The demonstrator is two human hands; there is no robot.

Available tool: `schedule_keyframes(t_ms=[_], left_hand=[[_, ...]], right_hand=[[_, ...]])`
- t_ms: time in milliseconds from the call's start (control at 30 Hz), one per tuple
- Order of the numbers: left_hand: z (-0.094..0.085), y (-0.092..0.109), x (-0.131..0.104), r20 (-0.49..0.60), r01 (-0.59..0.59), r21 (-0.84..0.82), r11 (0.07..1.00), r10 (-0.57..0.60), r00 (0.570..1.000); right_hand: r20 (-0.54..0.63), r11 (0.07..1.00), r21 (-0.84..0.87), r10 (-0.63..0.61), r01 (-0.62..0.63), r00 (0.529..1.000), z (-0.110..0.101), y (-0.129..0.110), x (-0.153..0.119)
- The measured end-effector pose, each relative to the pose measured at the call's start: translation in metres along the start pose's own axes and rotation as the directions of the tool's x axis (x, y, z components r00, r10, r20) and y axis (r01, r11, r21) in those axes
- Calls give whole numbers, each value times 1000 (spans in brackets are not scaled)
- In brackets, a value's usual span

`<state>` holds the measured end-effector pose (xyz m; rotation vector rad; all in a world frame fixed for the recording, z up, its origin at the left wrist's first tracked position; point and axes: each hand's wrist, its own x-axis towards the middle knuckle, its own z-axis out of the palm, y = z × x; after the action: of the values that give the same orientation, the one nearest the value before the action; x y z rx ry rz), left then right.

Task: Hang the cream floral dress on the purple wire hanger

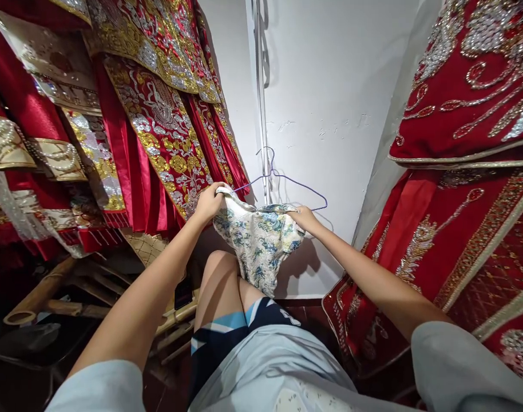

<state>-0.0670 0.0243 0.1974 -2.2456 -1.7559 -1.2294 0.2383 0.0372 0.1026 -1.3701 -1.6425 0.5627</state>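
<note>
A white garment with a blue and green floral print [264, 237] is stretched between my two hands above my knees. My left hand [210, 200] grips its upper left edge with closed fingers. The opposite upper edge is pinched in my right hand [305, 220]. Behind the garment's top edge is a thin purple-blue hanger [296, 182], its hook up beside a pale vertical strip on the wall. The hanger's left arm runs down toward my left hand; its right end shows bare above my right hand. Its lower bar is mostly hidden by the cloth.
Red costumes with gold and silver embroidery [171, 131] hang on the left, above a bamboo frame [51, 286]. More red beaded costumes [471, 114] hang at the right. A white wall [330, 86] stands ahead. My bare knees [222, 274] are below the garment.
</note>
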Motion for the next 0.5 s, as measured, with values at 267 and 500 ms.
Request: schedule_keyframes(t_ms=[267, 500], left_hand=[[19, 36, 22, -77, -128, 59, 990, 133, 988], [33, 19, 14, 5, -109, 170, 980, 109, 994]], right_hand=[[-40, 991, 19, -133, 134, 990, 18, -12, -28], [-333, 981, 56, -157, 185, 930, -36, -3, -26]])
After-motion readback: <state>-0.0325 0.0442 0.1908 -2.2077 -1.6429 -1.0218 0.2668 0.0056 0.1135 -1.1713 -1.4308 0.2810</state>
